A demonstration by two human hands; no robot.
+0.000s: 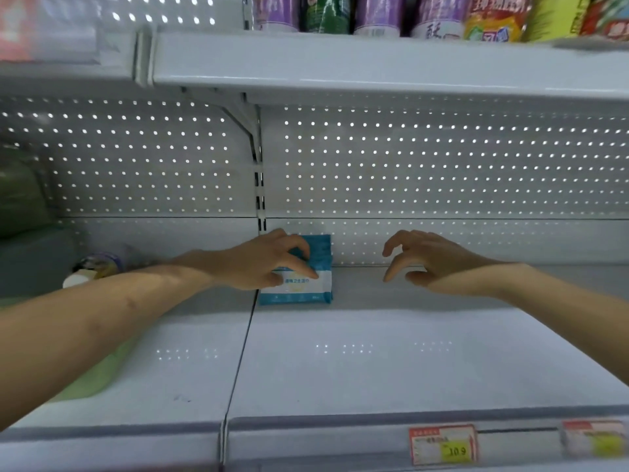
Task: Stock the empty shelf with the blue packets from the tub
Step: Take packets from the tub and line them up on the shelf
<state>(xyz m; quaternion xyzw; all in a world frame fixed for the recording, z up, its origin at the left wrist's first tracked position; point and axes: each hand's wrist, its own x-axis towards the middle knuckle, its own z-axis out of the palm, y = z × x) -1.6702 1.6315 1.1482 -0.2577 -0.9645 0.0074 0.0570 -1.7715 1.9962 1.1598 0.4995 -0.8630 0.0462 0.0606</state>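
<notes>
Under my left hand (265,264) lies a blue packet (299,270), flat at the back of the white shelf (340,352), with more of the same seemingly stacked beneath it. My fingertips press on its top face, steadying it; my fingers are not closed round it. My right hand (429,260) hovers just beside it, fingers curled and apart, holding nothing. I judge the packet light and soft, a slick film wrapper that gives under pressure and may slide on the smooth metal. Best taken by its two short edges, or pinched across the thickness, not by the label. No tub shows from here; most of the shelf is bare.
</notes>
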